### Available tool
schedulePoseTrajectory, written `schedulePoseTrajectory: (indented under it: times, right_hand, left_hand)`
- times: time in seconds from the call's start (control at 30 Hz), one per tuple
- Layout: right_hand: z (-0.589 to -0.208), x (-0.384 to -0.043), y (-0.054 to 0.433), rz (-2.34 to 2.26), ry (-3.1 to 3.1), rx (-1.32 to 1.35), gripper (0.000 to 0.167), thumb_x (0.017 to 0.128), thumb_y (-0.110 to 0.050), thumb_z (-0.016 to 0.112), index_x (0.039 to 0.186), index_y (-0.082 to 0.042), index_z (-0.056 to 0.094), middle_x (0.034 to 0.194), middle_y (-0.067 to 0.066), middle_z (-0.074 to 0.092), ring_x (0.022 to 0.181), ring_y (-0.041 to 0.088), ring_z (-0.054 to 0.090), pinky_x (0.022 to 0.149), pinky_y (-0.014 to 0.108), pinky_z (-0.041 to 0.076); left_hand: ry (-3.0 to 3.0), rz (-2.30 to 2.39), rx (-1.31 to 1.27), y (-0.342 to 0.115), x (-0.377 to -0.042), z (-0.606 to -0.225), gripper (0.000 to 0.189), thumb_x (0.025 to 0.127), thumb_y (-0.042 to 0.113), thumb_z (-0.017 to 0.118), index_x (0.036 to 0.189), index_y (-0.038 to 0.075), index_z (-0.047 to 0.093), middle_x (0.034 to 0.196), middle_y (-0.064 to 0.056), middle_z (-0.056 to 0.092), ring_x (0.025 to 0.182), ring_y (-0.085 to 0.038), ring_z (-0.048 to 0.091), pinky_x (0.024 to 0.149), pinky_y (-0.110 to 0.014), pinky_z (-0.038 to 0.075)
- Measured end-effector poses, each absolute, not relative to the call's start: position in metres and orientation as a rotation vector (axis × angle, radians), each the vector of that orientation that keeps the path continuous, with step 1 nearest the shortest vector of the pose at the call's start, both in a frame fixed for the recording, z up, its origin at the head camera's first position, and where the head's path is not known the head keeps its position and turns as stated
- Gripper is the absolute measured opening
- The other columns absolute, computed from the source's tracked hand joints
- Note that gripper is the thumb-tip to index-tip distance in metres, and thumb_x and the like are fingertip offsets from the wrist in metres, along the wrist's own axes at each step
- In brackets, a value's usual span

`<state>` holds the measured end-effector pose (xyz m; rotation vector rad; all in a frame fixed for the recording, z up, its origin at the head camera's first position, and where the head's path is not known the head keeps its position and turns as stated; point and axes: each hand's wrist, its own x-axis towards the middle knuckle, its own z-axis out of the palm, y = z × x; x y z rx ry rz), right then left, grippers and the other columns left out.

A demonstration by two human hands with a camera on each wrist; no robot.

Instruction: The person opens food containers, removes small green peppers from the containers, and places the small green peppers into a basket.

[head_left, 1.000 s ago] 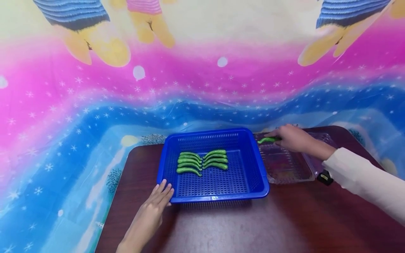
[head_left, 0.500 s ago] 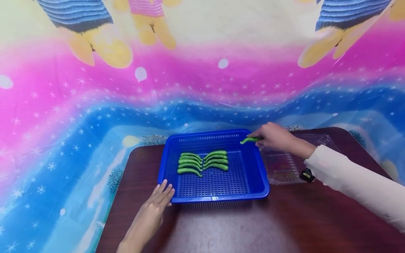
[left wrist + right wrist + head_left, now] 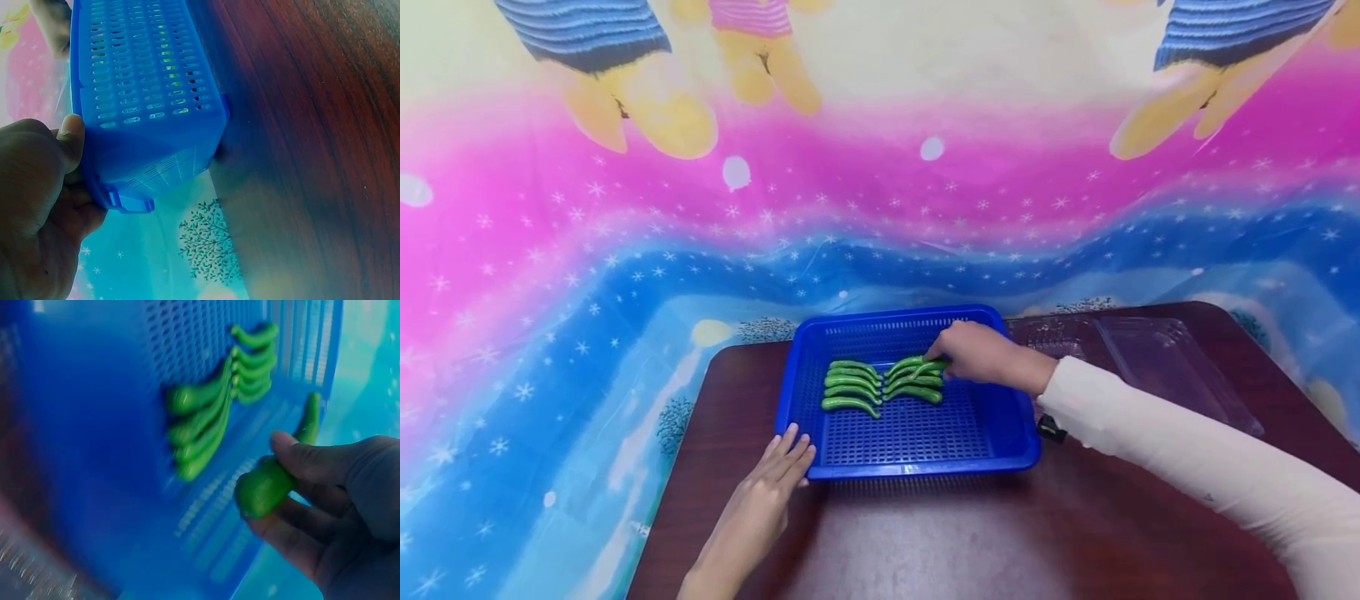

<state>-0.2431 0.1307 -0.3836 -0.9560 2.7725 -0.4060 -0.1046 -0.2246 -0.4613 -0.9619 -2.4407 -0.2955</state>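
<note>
A blue plastic basket [image 3: 910, 468] with slotted walls stands on the table. Two columns of long green chili peppers lie in it, the left column [image 3: 850, 406] and the right column [image 3: 913, 393], stems toward the middle. My right hand [image 3: 977, 354] reaches over the basket's right side and pinches another green chili pepper [image 3: 265, 490] between thumb and fingers, close above the right column. At the basket's near left corner, my left hand [image 3: 760, 492] holds the rim, its thumb [image 3: 72, 140] on the near side and fingers around the corner.
To the basket's right lies a clear plastic clamshell container [image 3: 1172, 367], partly hidden by my right forearm. A patterned pink and blue cloth [image 3: 880, 167] hangs behind the dark wooden table [image 3: 925, 542].
My right hand has carried the chili pepper leftward from above the clear container, over the basket rim, to the right column of peppers. The left hand has stayed at its corner.
</note>
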Motion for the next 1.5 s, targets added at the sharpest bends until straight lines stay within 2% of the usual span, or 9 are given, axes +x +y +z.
schedulePoseTrajectory:
  times: [0.13, 0.37, 0.47, 0.67, 0.83, 0.97, 1.2, 1.37, 1.5]
  right_hand:
    - [-0.39, -0.24, 0.106, -0.344, 2.744, -1.008, 0.034, 0.084, 0.0, 0.08, 0.116, -0.012, 0.079, 0.105, 0.005, 0.08, 0.08, 0.014, 0.073, 0.073, 0.033, 0.065]
    - [-0.399, -0.242, 0.074, -0.265, 2.719, -0.946, 0.016, 0.086, -0.003, 0.081, 0.099, -0.011, 0.078, 0.086, 0.001, 0.075, 0.074, 0.014, 0.067, 0.068, 0.034, 0.063]
    - [-0.405, -0.244, 0.064, -0.198, 2.694, -0.901, 0.014, 0.086, -0.005, 0.081, 0.097, -0.011, 0.075, 0.082, 0.0, 0.07, 0.074, 0.016, 0.066, 0.068, 0.035, 0.061]
    - [-0.418, -0.246, 0.05, -0.072, 2.663, -0.805, 0.023, 0.088, -0.005, 0.079, 0.109, -0.009, 0.071, 0.094, 0.007, 0.071, 0.086, 0.023, 0.07, 0.075, 0.038, 0.063]
    - [-0.431, -0.244, 0.045, 0.091, 2.704, -0.763, 0.013, 0.09, -0.002, 0.074, 0.094, -0.013, 0.069, 0.1, 0.006, 0.074, 0.092, 0.023, 0.071, 0.075, 0.04, 0.066]
    - [-0.438, -0.242, 0.046, 0.149, 2.763, -0.735, 0.014, 0.092, -0.001, 0.069, 0.086, -0.013, 0.069, 0.103, 0.007, 0.076, 0.093, 0.024, 0.073, 0.075, 0.043, 0.067]
    - [-0.446, -0.245, 0.047, 0.164, 2.796, -0.694, 0.02, 0.095, -0.001, 0.066, 0.081, -0.015, 0.071, 0.101, 0.006, 0.077, 0.091, 0.026, 0.073, 0.078, 0.044, 0.067]
    - [-0.45, -0.245, 0.043, 0.094, 2.776, -0.667, 0.027, 0.095, 0.001, 0.064, 0.073, -0.016, 0.062, 0.102, 0.007, 0.077, 0.094, 0.028, 0.074, 0.078, 0.046, 0.067]
    - [-0.453, -0.245, 0.041, 0.134, 2.774, -0.661, 0.031, 0.096, 0.0, 0.063, 0.07, -0.017, 0.058, 0.1, 0.006, 0.077, 0.091, 0.026, 0.074, 0.077, 0.043, 0.067]
  left_hand:
    - [-2.439, -0.299, -0.963, -0.225, -0.104, -0.462, 0.066, 0.114, 0.029, 0.017, 0.118, -0.004, 0.074, 0.124, -0.019, 0.074, 0.126, -0.038, 0.065, 0.129, -0.03, 0.025]
    - [-2.453, -0.288, -0.956, -0.224, -0.105, -0.461, 0.068, 0.114, 0.03, 0.015, 0.119, -0.003, 0.074, 0.124, -0.018, 0.074, 0.127, -0.036, 0.064, 0.117, -0.043, 0.045]
    - [-2.447, -0.281, -0.959, -0.224, -0.105, -0.461, 0.068, 0.114, 0.03, 0.015, 0.118, -0.003, 0.075, 0.124, -0.018, 0.074, 0.127, -0.036, 0.065, 0.114, -0.046, 0.048]
    - [-2.439, -0.276, -0.957, -0.225, -0.106, -0.461, 0.067, 0.114, 0.029, 0.016, 0.118, -0.003, 0.075, 0.123, -0.018, 0.074, 0.126, -0.037, 0.065, 0.115, -0.045, 0.046]
    - [-2.443, -0.27, -0.963, -0.225, -0.106, -0.461, 0.068, 0.114, 0.028, 0.014, 0.118, -0.003, 0.075, 0.123, -0.018, 0.074, 0.127, -0.037, 0.065, 0.118, -0.043, 0.044]
    - [-2.441, -0.272, -0.969, -0.225, -0.106, -0.46, 0.066, 0.113, 0.027, 0.015, 0.119, -0.003, 0.074, 0.124, -0.018, 0.074, 0.127, -0.037, 0.065, 0.123, -0.039, 0.038]
    - [-2.452, -0.263, -0.955, -0.224, -0.105, -0.458, 0.067, 0.114, 0.028, 0.015, 0.118, -0.003, 0.075, 0.124, -0.017, 0.074, 0.127, -0.036, 0.065, 0.114, -0.045, 0.048]
    - [-2.461, -0.258, -0.953, -0.223, -0.104, -0.457, 0.068, 0.114, 0.029, 0.014, 0.117, -0.003, 0.075, 0.124, -0.017, 0.074, 0.126, -0.036, 0.065, 0.107, -0.048, 0.053]
    - [-2.455, -0.254, -0.96, -0.223, -0.105, -0.457, 0.07, 0.114, 0.029, 0.013, 0.117, -0.003, 0.075, 0.123, -0.017, 0.074, 0.126, -0.036, 0.066, 0.107, -0.049, 0.053]
